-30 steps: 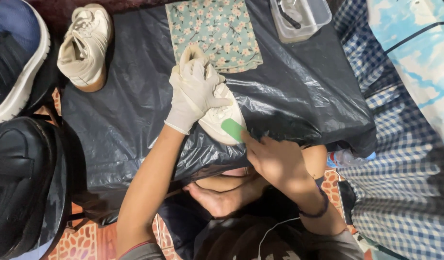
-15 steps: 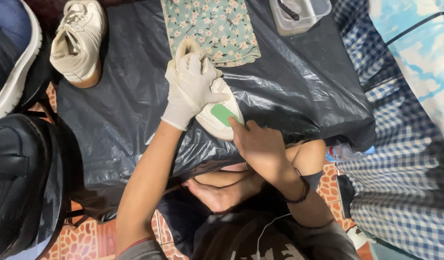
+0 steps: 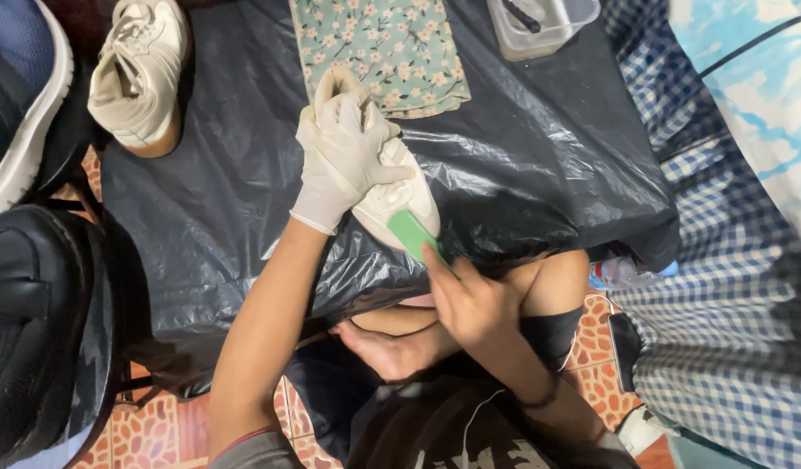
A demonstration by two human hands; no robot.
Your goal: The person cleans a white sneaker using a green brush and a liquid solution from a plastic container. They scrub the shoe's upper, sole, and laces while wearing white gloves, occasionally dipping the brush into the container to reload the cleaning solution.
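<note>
Item: white sneaker [image 3: 392,195], lying on black plastic sheet [image 3: 539,165] spread over our lap, toe end toward us. Our left hand [image 3: 344,152], in a pale glove, is clamped over the upper/mid part, fingers wrapped and pressing it down. Our right hand [image 3: 470,300], bare, pinches a small green pad [image 3: 413,234] betw. thumb and fingertips, pad touching the toe. Handling, as we judge: shoe light, upper soft and yielding, sole stiffer; best hold is across the midfoot w/ palm on top, as now, so the toe stays free. Likely a bit slippery on the plastic, which itself slides and crinkles; not fragile. Pad looks light, prob. spongy; we can't tell if wet. Also present: second white sneaker [image 3: 140,74] upper left, on its side, well apart; floral cloth [image 3: 392,52] just beyond the gloved hand; clear plastic tub [image 3: 539,26] at top, contents dark, unclear. Hidden/cut off: most of the held shoe's laces and heel under the glove; its sole side not seen; dark bag [image 3: 36,330] at left only partly in view; checked fabric [image 3: 730,287] at right runs out of frame.
</note>
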